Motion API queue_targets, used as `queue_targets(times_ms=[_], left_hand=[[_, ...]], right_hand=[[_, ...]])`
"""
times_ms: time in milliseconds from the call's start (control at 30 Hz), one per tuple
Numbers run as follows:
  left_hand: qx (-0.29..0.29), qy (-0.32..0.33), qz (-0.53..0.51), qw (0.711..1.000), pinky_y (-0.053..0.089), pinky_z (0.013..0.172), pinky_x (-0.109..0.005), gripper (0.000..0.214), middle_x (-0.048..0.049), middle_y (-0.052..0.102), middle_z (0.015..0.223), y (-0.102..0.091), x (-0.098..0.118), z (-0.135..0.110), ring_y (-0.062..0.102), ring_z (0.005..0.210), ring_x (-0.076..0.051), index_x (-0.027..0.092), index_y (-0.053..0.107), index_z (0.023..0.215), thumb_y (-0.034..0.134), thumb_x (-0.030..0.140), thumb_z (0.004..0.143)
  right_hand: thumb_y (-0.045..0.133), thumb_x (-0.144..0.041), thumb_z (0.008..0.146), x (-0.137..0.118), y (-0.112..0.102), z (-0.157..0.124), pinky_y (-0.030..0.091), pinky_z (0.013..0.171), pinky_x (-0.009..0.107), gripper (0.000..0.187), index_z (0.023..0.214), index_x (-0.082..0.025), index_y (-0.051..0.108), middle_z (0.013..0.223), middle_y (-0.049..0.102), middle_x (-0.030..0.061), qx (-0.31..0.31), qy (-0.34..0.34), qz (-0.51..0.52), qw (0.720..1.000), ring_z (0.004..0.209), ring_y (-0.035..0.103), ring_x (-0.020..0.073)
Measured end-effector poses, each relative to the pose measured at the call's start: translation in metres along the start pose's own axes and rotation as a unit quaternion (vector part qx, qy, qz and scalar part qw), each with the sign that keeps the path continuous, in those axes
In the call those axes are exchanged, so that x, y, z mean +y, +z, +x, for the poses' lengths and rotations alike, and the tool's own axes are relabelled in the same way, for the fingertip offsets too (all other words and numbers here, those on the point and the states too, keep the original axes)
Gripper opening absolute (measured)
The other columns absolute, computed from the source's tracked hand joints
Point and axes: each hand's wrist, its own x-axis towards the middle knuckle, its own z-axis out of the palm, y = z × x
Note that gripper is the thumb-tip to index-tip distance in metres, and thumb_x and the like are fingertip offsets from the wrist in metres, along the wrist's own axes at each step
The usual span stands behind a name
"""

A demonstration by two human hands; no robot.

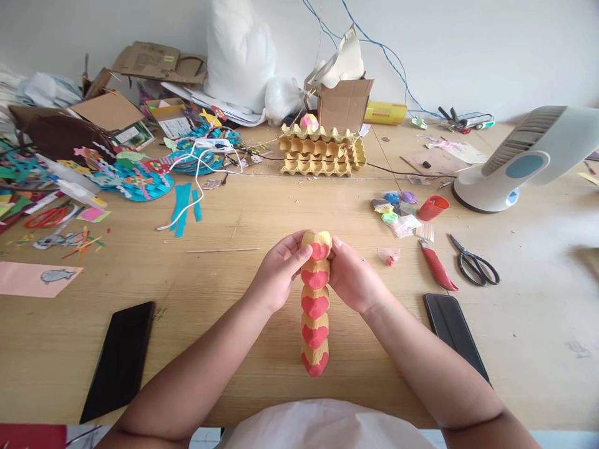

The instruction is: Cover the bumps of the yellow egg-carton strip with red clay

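Between my hands is a strip of egg carton cups (315,305), tan with a red patch on each cup and a yellow patch at its far end. Its length points toward my body. My left hand (283,268) grips the far end from the left, thumb on top. From the other side my right hand (353,274) holds the same end, its fingers closed against the edge and partly hidden. Beyond the strip lies a thin wooden stick (222,251) on the table. To the right sits a small bag with red clay (388,256).
A utility knife (438,266) and scissors (477,265) lie at right, near a phone (453,330). A black tablet (119,358) is at left. Cut egg cartons (322,163) stand at the back, a white fan (510,162) back right. Craft pieces (135,178) crowd the back left.
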Motion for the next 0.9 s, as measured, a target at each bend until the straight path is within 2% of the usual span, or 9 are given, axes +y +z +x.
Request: queue_targets(times_ms=[133,300,400,600,733,900], left_hand=[[-0.021,0.014,-0.011,1.000,0.055,0.086,-0.029,0.054,-0.0068,0.082,0.114,0.0023,0.0005,-0.0011,0.074,0.104,-0.022,0.022,0.079,0.120,0.098,0.050,0.078],[-0.055,0.011,-0.007,0.998,0.055,0.085,-0.030,0.050,-0.0079,0.082,0.117,0.0012,0.0026,-0.0021,0.075,0.105,-0.024,0.023,0.079,0.125,0.088,0.056,0.088],[-0.040,0.010,-0.011,0.999,0.055,0.086,-0.030,0.050,-0.0078,0.082,0.120,0.0000,0.0023,-0.0016,0.074,0.108,-0.024,0.024,0.079,0.126,0.092,0.051,0.085],[-0.018,0.032,-0.010,0.999,0.055,0.099,-0.032,0.056,-0.0086,0.081,0.126,0.0012,-0.0008,-0.0016,0.072,0.119,-0.025,0.023,0.080,0.123,0.101,0.041,0.075],[0.016,0.043,0.000,0.999,0.056,0.100,-0.034,0.054,-0.0086,0.081,0.122,0.0013,0.0006,-0.0028,0.073,0.118,-0.026,0.022,0.080,0.121,0.102,0.039,0.075],[0.021,0.030,-0.022,0.999,0.057,0.097,-0.033,0.052,-0.0054,0.081,0.113,0.0007,0.0026,-0.0017,0.074,0.110,-0.023,0.023,0.080,0.115,0.103,0.041,0.072]], right_hand=[[0.099,-0.048,0.075,-0.0028,0.0037,-0.0043,0.050,0.076,0.030,0.038,0.094,-0.023,0.078,0.089,0.074,0.0012,-0.001,0.001,-0.025,1.000,0.083,0.063,0.0186],[0.099,-0.047,0.075,-0.0051,0.0043,-0.0055,0.050,0.076,0.031,0.036,0.092,-0.023,0.079,0.087,0.074,0.0013,0.008,0.002,-0.016,1.000,0.081,0.063,0.0185],[0.098,-0.047,0.075,-0.0053,0.0031,-0.0049,0.051,0.075,0.032,0.035,0.091,-0.023,0.079,0.086,0.073,0.0016,0.002,0.003,-0.010,1.000,0.080,0.063,0.0188],[0.099,-0.049,0.074,-0.0043,0.0040,-0.0049,0.051,0.076,0.032,0.036,0.092,-0.024,0.080,0.086,0.074,0.0018,0.000,-0.002,-0.021,1.000,0.081,0.063,0.0192],[0.097,-0.056,0.076,-0.0027,0.0013,-0.0033,0.052,0.079,0.033,0.040,0.092,-0.024,0.079,0.092,0.074,0.0034,-0.023,-0.001,-0.030,0.999,0.085,0.064,0.0208],[0.094,-0.057,0.080,-0.0001,-0.0044,0.0002,0.052,0.079,0.034,0.038,0.091,-0.024,0.077,0.089,0.073,0.0029,-0.039,-0.006,-0.041,0.998,0.082,0.063,0.0204]])
